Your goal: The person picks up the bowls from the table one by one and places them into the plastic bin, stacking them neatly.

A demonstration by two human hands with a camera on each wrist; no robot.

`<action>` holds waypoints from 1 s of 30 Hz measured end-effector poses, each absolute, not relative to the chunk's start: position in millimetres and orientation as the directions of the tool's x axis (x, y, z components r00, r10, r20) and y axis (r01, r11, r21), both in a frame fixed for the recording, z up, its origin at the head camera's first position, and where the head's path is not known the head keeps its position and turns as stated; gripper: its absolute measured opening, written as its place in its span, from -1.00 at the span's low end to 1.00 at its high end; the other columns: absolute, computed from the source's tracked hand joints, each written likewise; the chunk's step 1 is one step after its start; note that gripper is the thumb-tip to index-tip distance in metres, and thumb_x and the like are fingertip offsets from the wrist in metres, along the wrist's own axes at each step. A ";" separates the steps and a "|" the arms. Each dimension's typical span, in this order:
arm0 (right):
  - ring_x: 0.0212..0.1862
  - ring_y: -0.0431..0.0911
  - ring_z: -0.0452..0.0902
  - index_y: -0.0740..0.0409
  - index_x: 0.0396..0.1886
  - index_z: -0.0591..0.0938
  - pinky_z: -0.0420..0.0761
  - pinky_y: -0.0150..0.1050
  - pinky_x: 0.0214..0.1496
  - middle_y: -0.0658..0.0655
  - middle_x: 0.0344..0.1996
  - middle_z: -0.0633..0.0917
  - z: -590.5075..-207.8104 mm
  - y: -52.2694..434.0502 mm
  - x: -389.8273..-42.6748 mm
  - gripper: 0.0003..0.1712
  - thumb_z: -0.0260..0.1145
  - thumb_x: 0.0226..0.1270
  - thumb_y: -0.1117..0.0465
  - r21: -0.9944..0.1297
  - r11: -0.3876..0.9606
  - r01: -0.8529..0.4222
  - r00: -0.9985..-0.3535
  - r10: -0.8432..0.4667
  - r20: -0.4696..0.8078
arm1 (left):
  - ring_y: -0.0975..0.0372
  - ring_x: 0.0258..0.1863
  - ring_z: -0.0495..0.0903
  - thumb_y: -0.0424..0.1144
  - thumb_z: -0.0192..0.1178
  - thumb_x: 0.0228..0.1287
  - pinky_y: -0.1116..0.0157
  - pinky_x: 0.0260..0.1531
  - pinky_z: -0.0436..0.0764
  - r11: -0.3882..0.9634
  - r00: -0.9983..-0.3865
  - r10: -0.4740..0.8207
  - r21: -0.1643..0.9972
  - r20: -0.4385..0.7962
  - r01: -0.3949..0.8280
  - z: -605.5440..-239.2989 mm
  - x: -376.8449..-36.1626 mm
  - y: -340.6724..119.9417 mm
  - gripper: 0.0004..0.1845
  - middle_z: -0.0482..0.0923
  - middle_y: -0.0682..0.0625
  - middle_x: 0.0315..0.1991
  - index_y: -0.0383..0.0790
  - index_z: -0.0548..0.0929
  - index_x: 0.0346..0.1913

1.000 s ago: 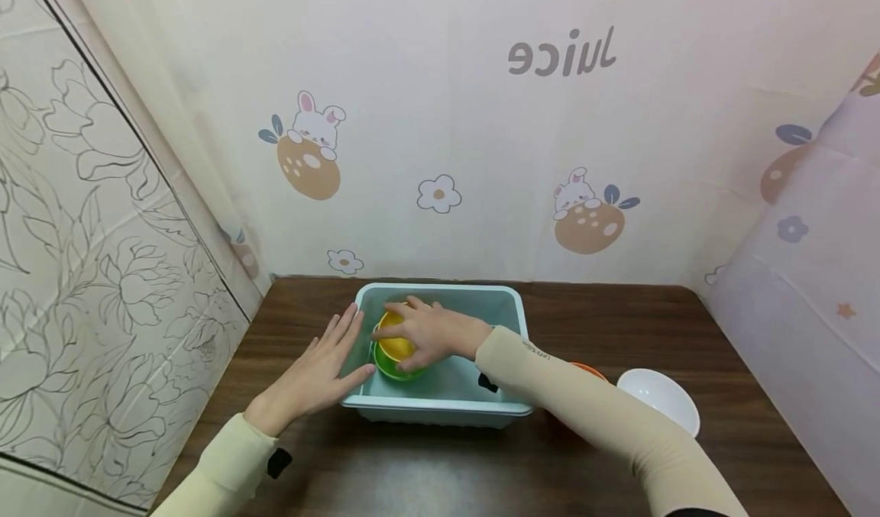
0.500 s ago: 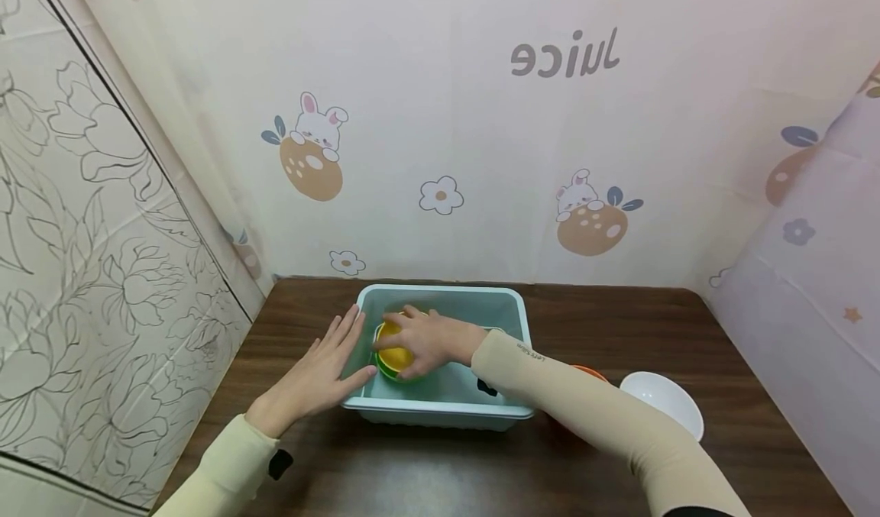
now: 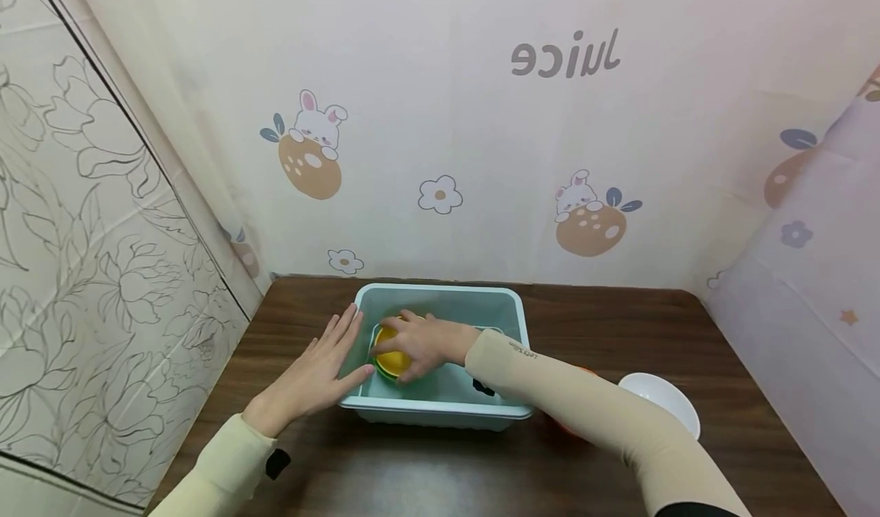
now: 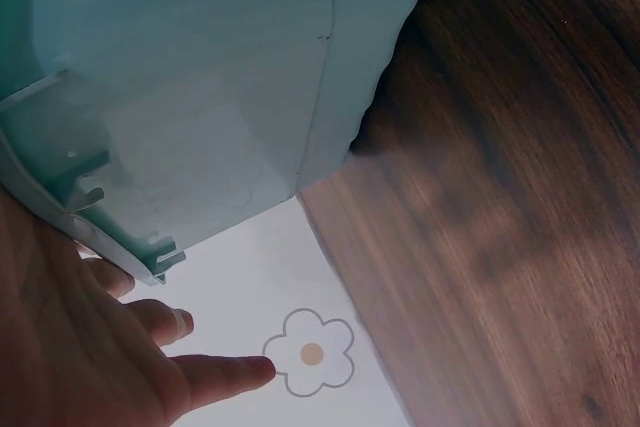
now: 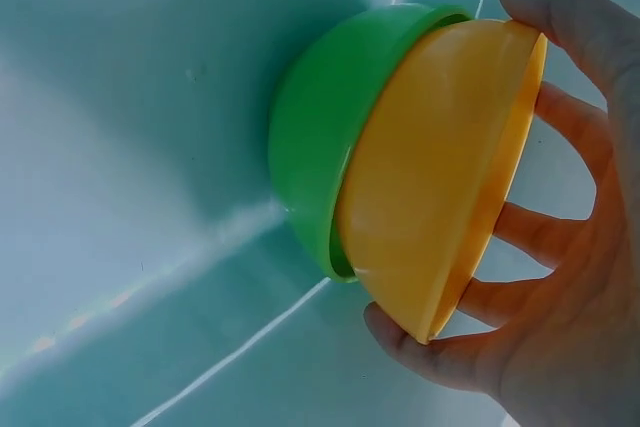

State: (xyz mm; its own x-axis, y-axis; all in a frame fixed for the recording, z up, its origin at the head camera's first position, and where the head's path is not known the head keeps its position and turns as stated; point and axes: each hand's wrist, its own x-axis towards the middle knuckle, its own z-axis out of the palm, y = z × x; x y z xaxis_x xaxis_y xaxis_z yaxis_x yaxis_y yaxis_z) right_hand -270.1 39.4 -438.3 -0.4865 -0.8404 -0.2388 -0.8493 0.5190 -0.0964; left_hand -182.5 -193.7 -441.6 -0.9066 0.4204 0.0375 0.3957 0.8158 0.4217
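The yellow bowl [image 5: 440, 177] was held by the right hand [image 3: 426, 341], fingers curled over its rim, inside the teal plastic tub [image 3: 512, 311] on the worktop [image 3: 605, 326]. It was nested part-way in the green bowl [image 5: 320, 167], tilted, mouth facing the palm. The left hand [image 3: 312, 376] was laid flat, fingers straight, against the tub's left wall. A white bowl [image 3: 660, 399] sat well apart. "Juice", mirrored, was read on the backdrop [image 3: 565, 55].
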 end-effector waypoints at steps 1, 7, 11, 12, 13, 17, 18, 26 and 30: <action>0.44 0.16 0.28 -0.58 0.45 0.44 0.56 0.35 0.23 0.12 0.58 0.26 -438.5 38.9 -269.8 -0.28 0.41 0.28 -0.27 -0.091 0.518 -0.850 -0.487 -0.840 -0.240 | -0.16 0.66 -0.14 0.37 -0.03 0.47 -0.45 0.38 0.15 0.817 -0.906 0.421 0.419 0.036 0.396 -441.5 -182.6 -193.7 -0.02 -0.27 -0.02 0.71 -0.08 -0.12 0.69; 0.44 0.20 0.30 -0.54 0.45 0.45 0.58 0.32 0.22 0.13 0.58 0.26 -440.2 35.2 -268.3 -0.26 0.42 0.28 -0.29 -0.061 0.501 -0.863 -0.472 -0.844 -0.254 | -0.17 0.66 -0.15 0.36 -0.04 0.49 -0.46 0.37 0.15 0.820 -0.907 0.419 0.413 0.041 0.397 -443.2 -182.2 -193.8 -0.03 -0.28 -0.03 0.71 -0.09 -0.12 0.69; 0.45 0.22 0.29 -0.55 0.45 0.44 0.56 0.35 0.24 0.12 0.58 0.25 -442.6 34.7 -268.9 -0.26 0.43 0.27 -0.29 -0.081 0.510 -0.856 -0.475 -0.840 -0.263 | -0.16 0.66 -0.15 0.37 -0.04 0.48 -0.47 0.38 0.14 0.819 -0.908 0.417 0.417 0.041 0.395 -444.2 -182.3 -193.7 -0.03 -0.28 -0.02 0.71 -0.11 -0.10 0.69; 0.45 0.21 0.29 -0.55 0.45 0.44 0.55 0.36 0.24 0.12 0.59 0.25 -443.7 34.9 -269.4 -0.25 0.43 0.27 -0.29 -0.092 0.515 -0.852 -0.478 -0.838 -0.265 | -0.16 0.66 -0.15 0.37 -0.04 0.48 -0.47 0.38 0.14 0.819 -0.908 0.417 0.417 0.040 0.394 -444.1 -182.4 -193.5 -0.02 -0.28 -0.02 0.71 -0.11 -0.10 0.69; 0.45 0.21 0.29 -0.55 0.45 0.44 0.54 0.36 0.25 0.12 0.59 0.24 -444.9 35.1 -270.1 -0.25 0.43 0.27 -0.28 -0.101 0.520 -0.848 -0.481 -0.835 -0.267 | -0.16 0.66 -0.15 0.37 -0.04 0.48 -0.47 0.37 0.15 0.820 -0.907 0.419 0.414 0.039 0.396 -444.0 -182.5 -193.4 -0.02 -0.28 -0.02 0.71 -0.11 -0.10 0.69; 0.44 0.18 0.28 -0.56 0.46 0.43 0.52 0.36 0.28 0.11 0.60 0.23 -449.2 35.7 -272.2 -0.24 0.44 0.26 -0.27 -0.130 0.539 -0.832 -0.492 -0.825 -0.277 | -0.17 0.66 -0.15 0.37 -0.04 0.47 -0.46 0.37 0.15 0.823 -0.908 0.418 0.409 0.033 0.394 -443.2 -182.9 -193.0 -0.02 -0.28 -0.02 0.71 -0.11 -0.10 0.69; 0.45 0.18 0.28 -0.57 0.46 0.43 0.52 0.36 0.29 0.11 0.60 0.22 -450.1 35.7 -272.3 -0.24 0.44 0.26 -0.27 -0.132 0.541 -0.831 -0.492 -0.824 -0.282 | -0.17 0.66 -0.15 0.37 -0.04 0.47 -0.46 0.38 0.15 0.824 -0.908 0.418 0.407 0.032 0.394 -443.0 -183.0 -193.0 -0.02 -0.28 -0.03 0.71 -0.10 -0.10 0.69; 0.48 0.20 0.25 -0.57 0.49 0.39 0.49 0.36 0.32 0.10 0.62 0.18 -452.5 33.5 -271.1 -0.21 0.43 0.27 -0.28 -0.132 0.555 -0.821 -0.498 -0.810 -0.309 | -0.17 0.66 -0.15 0.37 -0.04 0.48 -0.46 0.37 0.15 0.824 -0.907 0.421 0.407 0.028 0.395 -442.5 -184.0 -193.0 -0.02 -0.29 -0.02 0.71 -0.11 -0.10 0.69; 0.48 0.20 0.24 -0.58 0.50 0.37 0.48 0.37 0.32 0.10 0.63 0.16 -453.0 32.4 -271.0 -0.21 0.41 0.28 -0.27 -0.120 0.566 -0.816 -0.507 -0.800 -0.321 | -0.17 0.66 -0.15 0.37 -0.04 0.47 -0.46 0.38 0.15 0.826 -0.907 0.421 0.404 0.024 0.394 -442.6 -184.9 -192.9 -0.02 -0.30 -0.01 0.71 -0.12 -0.10 0.69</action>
